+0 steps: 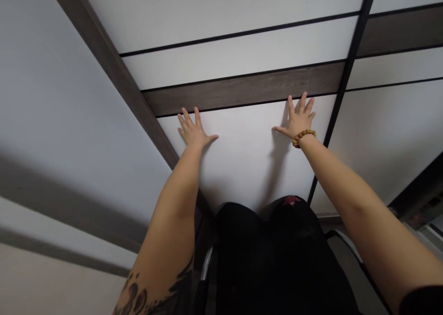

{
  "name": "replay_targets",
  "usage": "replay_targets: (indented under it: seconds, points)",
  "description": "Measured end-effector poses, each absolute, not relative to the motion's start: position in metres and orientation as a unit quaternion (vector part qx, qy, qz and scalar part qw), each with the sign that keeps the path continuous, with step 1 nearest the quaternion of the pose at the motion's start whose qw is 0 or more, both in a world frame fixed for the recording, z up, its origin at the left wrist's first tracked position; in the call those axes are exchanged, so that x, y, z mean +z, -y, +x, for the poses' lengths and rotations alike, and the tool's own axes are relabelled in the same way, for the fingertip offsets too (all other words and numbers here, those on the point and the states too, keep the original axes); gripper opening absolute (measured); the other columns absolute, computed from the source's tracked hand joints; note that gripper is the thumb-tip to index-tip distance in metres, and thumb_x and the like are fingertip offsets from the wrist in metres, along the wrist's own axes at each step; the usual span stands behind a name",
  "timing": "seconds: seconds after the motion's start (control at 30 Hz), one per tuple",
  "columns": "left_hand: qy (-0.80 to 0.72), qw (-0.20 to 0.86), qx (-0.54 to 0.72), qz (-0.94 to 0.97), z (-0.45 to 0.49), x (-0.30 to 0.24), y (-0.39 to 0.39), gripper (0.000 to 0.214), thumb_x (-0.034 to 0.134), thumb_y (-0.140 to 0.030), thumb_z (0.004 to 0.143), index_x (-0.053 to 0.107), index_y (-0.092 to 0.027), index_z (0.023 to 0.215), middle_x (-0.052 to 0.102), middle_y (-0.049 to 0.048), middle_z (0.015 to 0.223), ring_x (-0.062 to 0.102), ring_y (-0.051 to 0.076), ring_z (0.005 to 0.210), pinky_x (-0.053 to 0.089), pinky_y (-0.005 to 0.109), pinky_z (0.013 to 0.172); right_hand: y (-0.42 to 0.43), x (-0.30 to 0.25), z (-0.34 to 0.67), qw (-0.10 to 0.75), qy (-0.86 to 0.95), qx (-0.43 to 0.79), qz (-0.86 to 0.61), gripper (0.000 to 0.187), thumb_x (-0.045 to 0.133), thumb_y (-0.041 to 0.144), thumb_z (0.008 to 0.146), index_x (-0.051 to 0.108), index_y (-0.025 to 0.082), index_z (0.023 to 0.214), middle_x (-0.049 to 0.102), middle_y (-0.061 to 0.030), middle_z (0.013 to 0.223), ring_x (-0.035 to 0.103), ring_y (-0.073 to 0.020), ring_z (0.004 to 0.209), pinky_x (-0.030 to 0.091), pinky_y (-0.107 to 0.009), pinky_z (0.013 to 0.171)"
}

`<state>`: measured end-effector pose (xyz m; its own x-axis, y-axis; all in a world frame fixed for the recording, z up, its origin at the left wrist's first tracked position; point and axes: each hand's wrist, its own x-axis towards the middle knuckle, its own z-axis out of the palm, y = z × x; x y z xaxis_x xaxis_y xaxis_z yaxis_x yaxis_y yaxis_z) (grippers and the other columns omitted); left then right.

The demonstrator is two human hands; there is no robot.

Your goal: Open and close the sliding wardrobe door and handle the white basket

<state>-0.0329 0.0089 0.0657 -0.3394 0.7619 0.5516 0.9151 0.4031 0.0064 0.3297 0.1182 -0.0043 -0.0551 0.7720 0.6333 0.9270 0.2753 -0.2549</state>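
Note:
Both of my hands lie flat against a white wardrobe door panel [242, 139], just below its grey-brown wood strip [249, 88]. My left hand [194, 131] is open near the door's left edge, fingers spread, with fingertips reaching the dark line under the strip. Toward the door's right edge, my right hand [298, 120] is also open, its fingers spread and their tips overlapping the strip's lower border. A brown beaded bracelet [304, 136] circles the right wrist. Neither hand holds anything.
A brown frame post [114, 70] borders the door on the left, beside a pale wall [69, 103]. A black vertical rail [346, 75] separates it from another white panel [394, 126]. My black-clad knees [263, 232] are close to the door, between metal chair armrests [206, 264].

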Motion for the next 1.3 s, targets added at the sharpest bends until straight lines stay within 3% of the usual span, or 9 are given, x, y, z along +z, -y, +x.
replay_targets:
  seconds: [0.2, 0.43, 0.77, 1.03, 1.3]
  points:
    - [0.802, 0.224, -0.174, -0.526, -0.035, 0.063, -0.012, 0.152, 0.09, -0.065, 0.067, -0.015, -0.025, 0.17, -0.019, 0.0201, 0.177, -0.01, 0.05, 0.162, 0.022, 0.074, 0.124, -0.133, -0.012, 0.327, 0.358, 0.712, -0.114, -0.593, 0.153, 0.078, 0.083, 0.07, -0.027, 0.028, 0.166, -0.045, -0.0171, 0.166, -0.022, -0.0638, 0.152, 0.015, -0.091, 0.109]
    - [0.795, 0.218, -0.185, -0.534, -0.032, 0.063, -0.007, 0.147, 0.091, -0.06, 0.068, -0.007, -0.022, 0.171, -0.016, 0.0203, 0.178, -0.007, 0.047, 0.164, 0.023, 0.067, 0.127, -0.13, -0.01, 0.326, 0.342, 0.715, -0.104, -0.601, 0.154, 0.08, 0.081, 0.069, -0.028, 0.029, 0.166, -0.045, -0.0171, 0.166, -0.021, -0.0629, 0.153, 0.016, -0.09, 0.11]
    - [0.82, 0.231, -0.208, -0.48, -0.071, 0.033, 0.018, 0.132, 0.077, -0.074, 0.075, 0.006, -0.019, 0.172, -0.006, 0.0226, 0.179, -0.005, 0.043, 0.165, 0.014, 0.065, 0.129, -0.127, -0.014, 0.34, 0.344, 0.705, -0.103, -0.612, 0.149, 0.079, 0.083, 0.067, -0.011, 0.028, 0.171, -0.031, -0.0204, 0.173, -0.011, -0.0607, 0.156, 0.025, -0.087, 0.11]
    - [0.809, 0.237, -0.152, -0.516, -0.076, 0.027, 0.028, 0.127, 0.08, -0.066, 0.078, 0.007, -0.023, 0.173, -0.003, 0.0203, 0.179, -0.001, 0.044, 0.165, 0.007, 0.074, 0.126, -0.132, -0.017, 0.362, 0.357, 0.698, -0.111, -0.611, 0.15, 0.071, 0.093, 0.064, -0.01, 0.026, 0.172, -0.031, -0.0212, 0.172, -0.008, -0.0616, 0.156, 0.022, -0.086, 0.111]
    - [0.771, 0.249, -0.147, -0.567, -0.096, 0.017, 0.025, 0.12, 0.083, -0.058, 0.08, 0.012, -0.028, 0.173, -0.001, 0.0172, 0.18, -0.003, 0.045, 0.165, 0.009, 0.078, 0.124, -0.104, -0.038, 0.353, 0.39, 0.675, -0.107, -0.617, 0.129, 0.071, 0.077, 0.079, 0.006, 0.017, 0.172, -0.009, -0.0294, 0.175, 0.004, -0.0515, 0.161, 0.018, -0.074, 0.122]
